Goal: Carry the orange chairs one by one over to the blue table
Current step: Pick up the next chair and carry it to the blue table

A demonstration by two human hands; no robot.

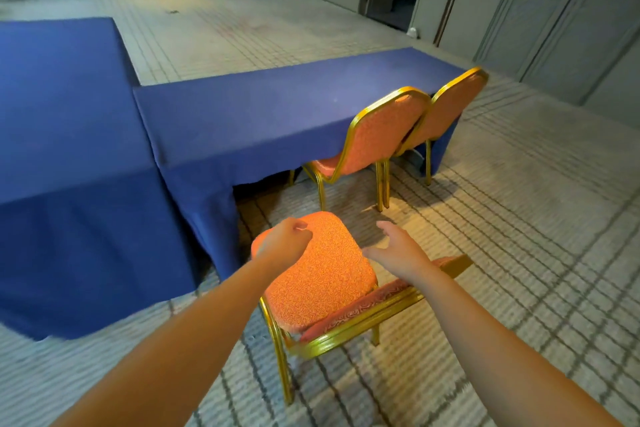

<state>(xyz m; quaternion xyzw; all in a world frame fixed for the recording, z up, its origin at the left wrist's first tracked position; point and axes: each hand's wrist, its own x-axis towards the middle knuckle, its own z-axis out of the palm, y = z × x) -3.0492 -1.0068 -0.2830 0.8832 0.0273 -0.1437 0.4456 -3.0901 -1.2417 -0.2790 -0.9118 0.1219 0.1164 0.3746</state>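
Pale grid-patterned carpet (519, 253) runs under the long blue table (259, 114), where two orange chairs (384, 128) already stand side by side at its right end, seats pushed in under the cloth. A second blue-draped table (62, 114) meets it at the left. The third orange chair (322, 281) stands on the carpet just short of the table, directly below us and to the left of the other two. Its seat faces the cloth. Its backrest (363, 312) is on our side, seen almost edge-on from above. That top rail is the chair's long line from here, running from lower left up to the right. Our left hand (282, 243) hangs over the seat's far left corner, its grip loosely curled and, as far as we can see, holding nothing. Our right hand (398, 250) hovers past the right edge of the seat, its grip spread and empty, with the forearm crossing over the backrest. Neither hand grips the frame. We judge this chair needs only a short push forward. For that, both hands would have to come back towards us to the rail, and the right is the nearer.
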